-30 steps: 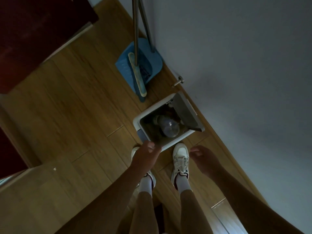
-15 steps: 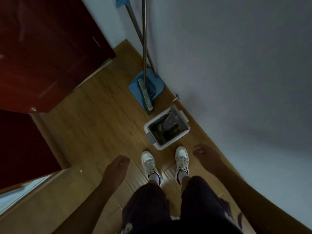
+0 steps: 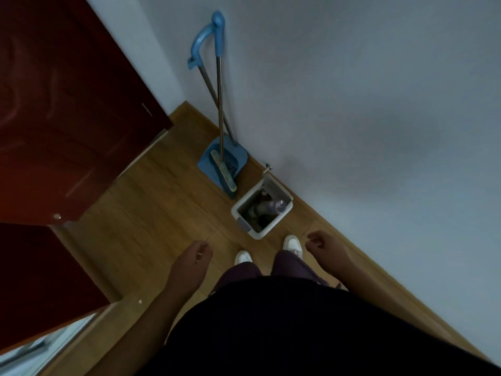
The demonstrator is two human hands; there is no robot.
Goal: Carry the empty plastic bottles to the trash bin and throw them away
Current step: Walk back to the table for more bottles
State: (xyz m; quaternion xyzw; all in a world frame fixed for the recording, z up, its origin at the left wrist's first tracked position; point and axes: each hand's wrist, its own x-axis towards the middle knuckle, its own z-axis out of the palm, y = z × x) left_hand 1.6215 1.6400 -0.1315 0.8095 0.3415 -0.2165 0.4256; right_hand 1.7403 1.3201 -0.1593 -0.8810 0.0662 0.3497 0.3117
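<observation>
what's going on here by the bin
A person stands over a small white trash bin set against the wall, next to a blue dustpan and broom. A clear plastic bottle lies inside the open bin. The left hand and the right hand hang loosely curled at the person's sides and hold nothing, so the throwing away looks done.

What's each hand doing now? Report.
Left hand: loosely open, holding nothing.
Right hand: loosely curled open, holding nothing.
</observation>
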